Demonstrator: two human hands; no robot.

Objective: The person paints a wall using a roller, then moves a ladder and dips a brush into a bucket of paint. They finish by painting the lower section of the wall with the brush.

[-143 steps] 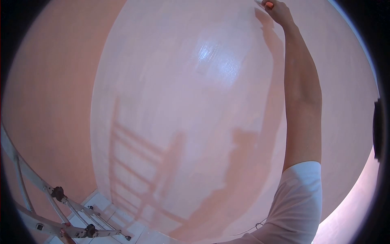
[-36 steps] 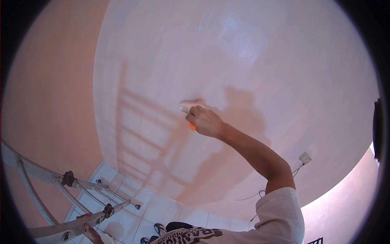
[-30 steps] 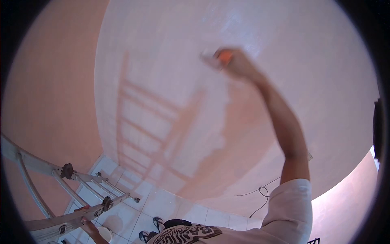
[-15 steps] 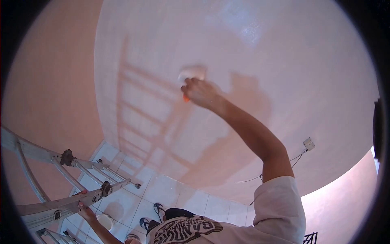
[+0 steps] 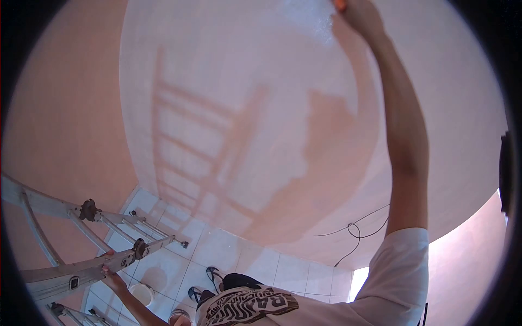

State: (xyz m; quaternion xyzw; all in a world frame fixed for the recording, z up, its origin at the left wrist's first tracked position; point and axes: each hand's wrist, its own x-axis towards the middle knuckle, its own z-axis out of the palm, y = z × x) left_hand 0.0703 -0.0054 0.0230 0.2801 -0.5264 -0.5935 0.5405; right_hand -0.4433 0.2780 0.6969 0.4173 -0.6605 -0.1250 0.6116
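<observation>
High on the pale wall (image 5: 283, 136), my right hand (image 5: 360, 16) is raised at the top edge of the view, closed around an orange handle (image 5: 340, 5). The rest of that tool is out of frame. At the lower left, my left hand (image 5: 111, 276) grips the side rail of a metal ladder (image 5: 98, 273). The ladder leans across the left side, with its rungs and dark joints showing. A shiny, lighter patch (image 5: 318, 22) marks the wall just left of my right hand.
A white bucket (image 5: 142, 295) and another container (image 5: 179, 317) stand on the tiled floor (image 5: 217, 250). Loose cable (image 5: 356, 231) hangs from the wall at the lower right. A dark object (image 5: 505, 174) is at the right edge. Sandalled feet (image 5: 213, 273) show below.
My right hand has swept up and right across the wall with the orange-handled tool. My arm now covers the wall box. My left hand stays on the ladder.
</observation>
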